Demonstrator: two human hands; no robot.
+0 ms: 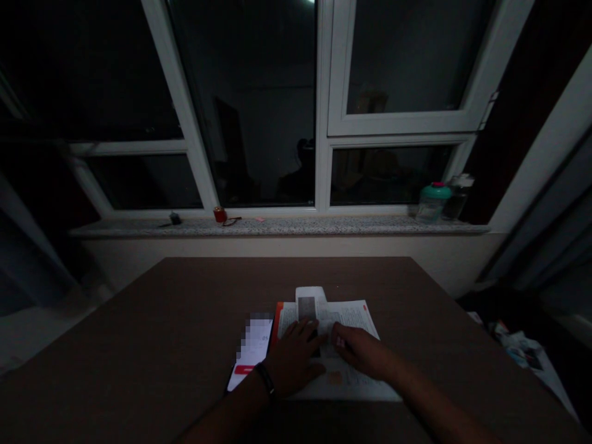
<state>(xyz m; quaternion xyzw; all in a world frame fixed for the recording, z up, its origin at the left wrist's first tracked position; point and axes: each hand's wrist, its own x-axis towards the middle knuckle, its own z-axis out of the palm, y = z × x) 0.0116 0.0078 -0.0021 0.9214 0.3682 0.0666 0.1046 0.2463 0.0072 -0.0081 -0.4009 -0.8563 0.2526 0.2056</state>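
Observation:
A printed booklet (356,314) with an orange-red left edge lies on the brown table. On top of it is a flat pale piece (311,291) with a rounded top and a dark grey rectangle, sticking out past the booklet's far edge. My left hand (296,357), a dark band on its wrist, rests over this piece with its fingers spread. Beside it, my right hand (361,350) is closed, the fingers curled in at the pale piece's right side. Whatever the right fingers pinch is too dim to make out. Left of the booklet lies a phone (256,348) with its screen lit.
The dark brown table (194,314) reaches toward a wall below a window. On the speckled sill (287,227) stand a small red container (219,214), a small dark bottle (174,218), a teal-lidded bottle (433,202) and a clear bottle (457,197). Crumpled bags (522,348) lie at the right.

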